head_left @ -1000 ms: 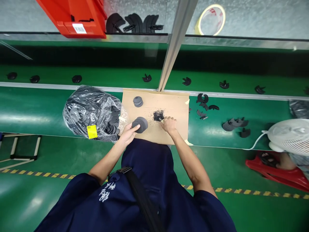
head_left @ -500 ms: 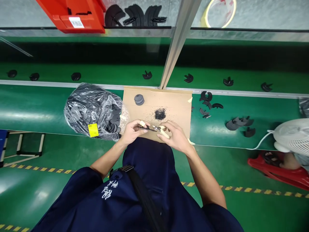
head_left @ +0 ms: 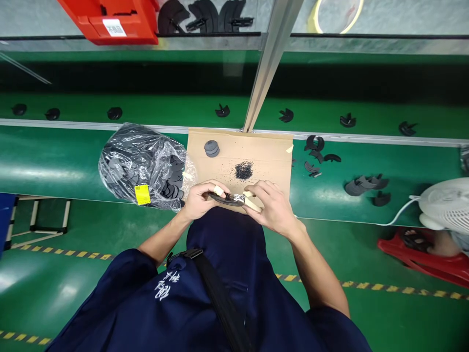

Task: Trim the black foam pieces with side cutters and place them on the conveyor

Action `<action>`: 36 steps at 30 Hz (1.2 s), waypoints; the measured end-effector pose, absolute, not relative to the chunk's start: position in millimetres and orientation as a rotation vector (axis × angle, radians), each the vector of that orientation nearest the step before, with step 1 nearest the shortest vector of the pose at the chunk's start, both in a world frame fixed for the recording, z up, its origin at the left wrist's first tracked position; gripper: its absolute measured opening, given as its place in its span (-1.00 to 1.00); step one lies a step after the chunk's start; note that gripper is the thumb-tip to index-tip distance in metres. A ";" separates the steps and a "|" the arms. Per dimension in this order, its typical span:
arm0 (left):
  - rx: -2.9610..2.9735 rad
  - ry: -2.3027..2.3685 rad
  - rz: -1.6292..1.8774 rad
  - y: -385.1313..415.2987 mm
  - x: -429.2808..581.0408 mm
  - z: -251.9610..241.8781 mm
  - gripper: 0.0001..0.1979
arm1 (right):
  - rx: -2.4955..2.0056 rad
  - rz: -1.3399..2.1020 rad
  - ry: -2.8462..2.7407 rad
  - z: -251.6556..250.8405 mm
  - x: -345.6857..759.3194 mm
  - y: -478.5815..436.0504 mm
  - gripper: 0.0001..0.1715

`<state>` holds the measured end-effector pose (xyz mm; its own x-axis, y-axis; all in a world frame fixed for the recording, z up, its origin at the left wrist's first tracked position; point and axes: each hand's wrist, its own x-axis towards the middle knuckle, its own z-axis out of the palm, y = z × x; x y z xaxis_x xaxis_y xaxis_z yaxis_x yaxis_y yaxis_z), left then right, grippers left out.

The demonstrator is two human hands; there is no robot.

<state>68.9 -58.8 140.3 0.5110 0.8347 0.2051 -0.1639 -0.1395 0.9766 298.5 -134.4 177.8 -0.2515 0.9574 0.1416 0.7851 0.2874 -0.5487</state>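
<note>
My left hand [head_left: 201, 198] is closed on a thin, curved black plastic part [head_left: 230, 201], which reaches across toward my right hand. Tape or a finger cover, pale in colour, wraps one left finger. In my right hand [head_left: 271, 205] are cutting pliers [head_left: 252, 201] with cream handles, their metal jaws at the black part. Whether the jaws bite into it I cannot tell. Beyond my hands, a heap of small black trimmings [head_left: 244, 170] lies on a cardboard sheet [head_left: 267, 151]. A short stack of dark round pieces [head_left: 211, 148] rests at the sheet's far left.
Left of the cardboard bulges a clear plastic bag [head_left: 141, 164] full of dark parts. Loose black parts [head_left: 314, 156] and an overlapping row [head_left: 362, 184] lie to the right, near a white fan [head_left: 445, 205]. More parts sit along the green belt [head_left: 164, 108] behind a metal post [head_left: 269, 68].
The black part has tilted, so more of its curved side shows. The pliers' jaws have moved slightly left along it, and my right hand has turned a little.
</note>
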 end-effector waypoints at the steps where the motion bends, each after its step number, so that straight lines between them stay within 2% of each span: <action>1: 1.469 0.612 0.967 -58.7 69.2 140.4 -0.85 | -1.560 0.505 -2.121 179.0 298.7 -134.4 -0.70; 11: 1.601 0.543 1.041 -60.1 70.6 144.1 -0.89 | -1.636 0.362 -2.204 183.9 293.6 -139.2 -0.67; 19: 1.608 0.540 1.059 -62.9 70.0 143.3 -0.87 | -1.711 0.273 -2.221 184.8 287.1 -145.2 -0.71; 28: 1.692 0.548 1.081 -59.5 66.0 143.1 -0.90 | -1.565 0.667 -1.848 164.3 290.5 -141.8 -0.72; 32: 1.703 0.620 1.054 -56.4 61.9 143.1 -0.91 | -1.823 0.609 -1.777 136.1 299.0 -122.4 -0.75; 36: 1.637 0.706 0.966 -58.6 59.5 135.1 -0.87 | -2.455 0.763 -1.903 96.8 298.9 -98.9 -0.65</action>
